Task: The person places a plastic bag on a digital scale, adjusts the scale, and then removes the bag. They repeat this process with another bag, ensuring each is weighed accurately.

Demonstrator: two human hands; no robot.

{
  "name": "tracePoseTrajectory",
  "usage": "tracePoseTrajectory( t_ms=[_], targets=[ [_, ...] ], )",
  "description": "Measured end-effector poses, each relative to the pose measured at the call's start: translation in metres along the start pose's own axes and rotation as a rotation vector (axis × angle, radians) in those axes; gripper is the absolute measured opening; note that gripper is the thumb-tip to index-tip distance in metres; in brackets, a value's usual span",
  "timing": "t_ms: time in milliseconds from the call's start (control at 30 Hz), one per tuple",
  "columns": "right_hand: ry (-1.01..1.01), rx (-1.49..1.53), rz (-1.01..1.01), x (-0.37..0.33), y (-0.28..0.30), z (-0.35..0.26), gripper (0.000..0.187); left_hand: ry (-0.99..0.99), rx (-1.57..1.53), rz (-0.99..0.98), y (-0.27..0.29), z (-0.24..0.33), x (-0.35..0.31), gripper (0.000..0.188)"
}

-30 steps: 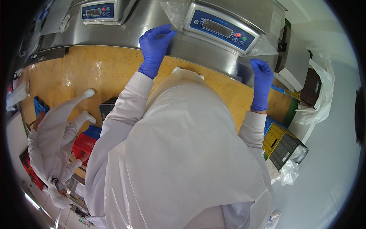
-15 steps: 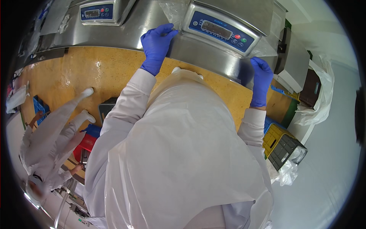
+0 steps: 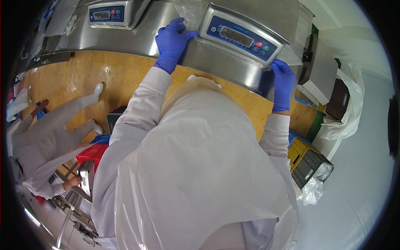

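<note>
A steel bench scale [image 3: 239, 35] with a blue panel, dark display and coloured buttons stands on the metal worktop [image 3: 166, 10] ahead of me. My left hand [image 3: 171, 43], in a blue glove, is open at the scale's left side. Its thumb reaches the lower left corner, and its other fingers stand apart. At the lower right corner is my right hand [image 3: 283, 81], also blue-gloved. Its fingers are bent and drawn together against the corner; what they hold, if anything, is hidden. Clear plastic film [image 3: 189, 16] lies beside the scale's upper left, and more film [image 3: 290, 54] sticks out at its right.
A second scale [image 3: 106, 14] stands farther left. To my right is a grey steel box [image 3: 321, 71], with stacked yellow and black crates [image 3: 306, 160] below. At the left, a person in white [image 3: 41, 137] is beside a red crate [image 3: 93, 155].
My left hand has spread its fingers, with the thumb moved against the scale. My right hand has shifted left to the scale's corner. The person at the left has moved farther left.
</note>
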State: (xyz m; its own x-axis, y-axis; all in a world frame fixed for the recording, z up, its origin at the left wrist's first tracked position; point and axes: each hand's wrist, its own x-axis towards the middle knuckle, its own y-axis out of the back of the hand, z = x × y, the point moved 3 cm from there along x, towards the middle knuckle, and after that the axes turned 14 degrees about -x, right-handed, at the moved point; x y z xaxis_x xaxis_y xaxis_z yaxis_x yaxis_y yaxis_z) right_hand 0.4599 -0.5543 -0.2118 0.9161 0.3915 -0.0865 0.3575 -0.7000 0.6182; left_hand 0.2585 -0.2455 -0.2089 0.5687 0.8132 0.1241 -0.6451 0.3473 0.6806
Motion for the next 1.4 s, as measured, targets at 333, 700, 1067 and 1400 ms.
tracePoseTrajectory(
  t_ms=[333, 700, 1067, 1400],
  targets=[
    [0.076, -0.118, 0.101, 0.013, 0.006, 0.024, 0.023, -0.045, -0.130, 0.088, 0.004, -0.016, 0.010, 0.057],
    [-0.043, -0.066, 0.216, 0.004, 0.034, 0.031, 0.021, -0.030, 0.316, 0.537, 0.088, -0.097, 0.060, 0.083],
    [-0.044, -0.010, 0.232, -0.010, 0.036, 0.019, 0.024, -0.030, 0.229, 0.515, 0.089, -0.115, 0.066, 0.072],
    [0.032, 0.252, 0.311, -0.018, 0.027, -0.023, 0.028, -0.079, 0.050, 0.453, 0.089, -0.048, 0.031, 0.086]
  ],
)
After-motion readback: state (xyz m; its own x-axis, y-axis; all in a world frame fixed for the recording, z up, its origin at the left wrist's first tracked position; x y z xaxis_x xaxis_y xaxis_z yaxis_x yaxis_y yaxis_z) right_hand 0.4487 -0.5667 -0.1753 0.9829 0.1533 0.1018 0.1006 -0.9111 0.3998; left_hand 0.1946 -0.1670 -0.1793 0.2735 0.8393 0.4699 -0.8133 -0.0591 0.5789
